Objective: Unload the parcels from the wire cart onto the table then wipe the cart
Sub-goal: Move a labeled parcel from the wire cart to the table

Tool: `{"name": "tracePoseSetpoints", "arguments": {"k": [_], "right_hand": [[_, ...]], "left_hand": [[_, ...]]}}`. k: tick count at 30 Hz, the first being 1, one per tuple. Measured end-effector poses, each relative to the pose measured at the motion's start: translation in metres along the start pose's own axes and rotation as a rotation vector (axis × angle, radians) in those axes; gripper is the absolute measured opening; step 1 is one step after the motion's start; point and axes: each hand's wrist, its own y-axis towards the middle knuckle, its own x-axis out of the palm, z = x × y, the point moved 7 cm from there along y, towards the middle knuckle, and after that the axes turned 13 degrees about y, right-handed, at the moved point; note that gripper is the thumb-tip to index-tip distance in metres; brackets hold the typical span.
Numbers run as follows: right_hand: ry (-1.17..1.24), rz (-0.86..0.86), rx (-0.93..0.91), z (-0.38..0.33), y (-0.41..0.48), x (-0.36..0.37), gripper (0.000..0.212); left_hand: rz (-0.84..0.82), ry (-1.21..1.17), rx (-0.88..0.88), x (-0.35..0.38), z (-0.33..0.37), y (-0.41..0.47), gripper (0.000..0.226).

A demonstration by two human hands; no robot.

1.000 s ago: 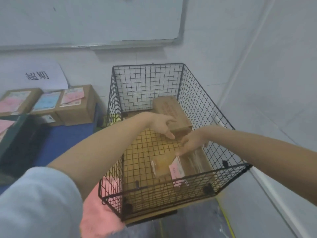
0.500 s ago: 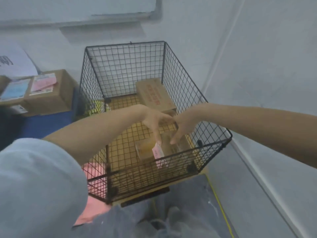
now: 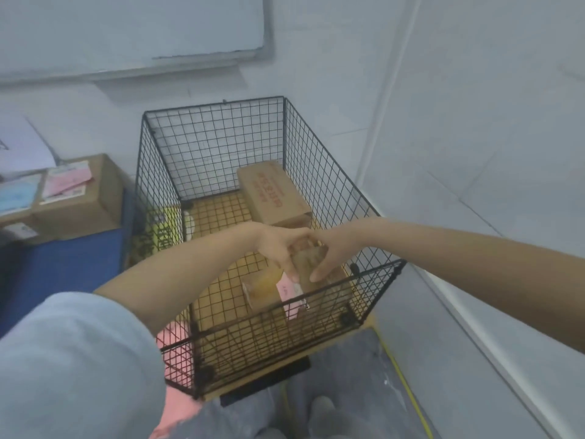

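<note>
Both hands are reaching into the cart (image 3: 316,147), the left hand (image 3: 280,248) and right hand (image 3: 332,253) pinching the near parcel (image 3: 308,264) from opposite sides, probably to steady the lift. A second parcel (image 3: 272,194) is lying in the far corner, while unloaded boxes (image 3: 79,198) are sitting on the worktop (image 3: 63,267).

- A pale blue-grey sleeve (image 3: 72,365) covers the left upper arm, ending well back from the fingers (image 3: 292,270).
- Both forearms are bare from there down to the left hand (image 3: 281,245) and right hand (image 3: 332,251).
- Grey trousers (image 3: 342,375) show below the fingers, with a light-toned shoe (image 3: 323,410) at the bottom edge.
</note>
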Motion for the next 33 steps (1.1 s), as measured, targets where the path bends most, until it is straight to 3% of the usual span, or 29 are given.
{"name": "tracePoseSetpoints", "arguments": {"k": [6, 11, 19, 24, 29, 33], "right_hand": [[-0.044, 0.074, 0.058, 0.007, 0.012, -0.001, 0.118], [0.000, 0.207, -0.050, -0.004, 0.018, -0.024, 0.101], [0.237, 0.257, -0.280, -0.035, 0.034, -0.067, 0.072], [0.300, 0.487, -0.404, -0.053, 0.033, -0.098, 0.050], [0.581, 0.839, -0.412, -0.049, 0.023, -0.129, 0.054], [0.724, 0.963, -0.432, -0.053, 0.022, -0.135, 0.053]], "left_hand": [[0.124, -0.288, -0.033, -0.013, -0.019, 0.000, 0.092], [0.283, -0.417, -0.109, -0.028, -0.046, -0.005, 0.079], [0.603, -0.557, -0.189, -0.052, -0.075, -0.034, 0.068], [0.677, -0.638, -0.162, -0.058, -0.087, -0.050, 0.091], [0.757, -0.756, -0.118, -0.062, -0.089, -0.061, 0.124], [0.830, -0.890, -0.097, -0.064, -0.091, -0.061, 0.127]]}}
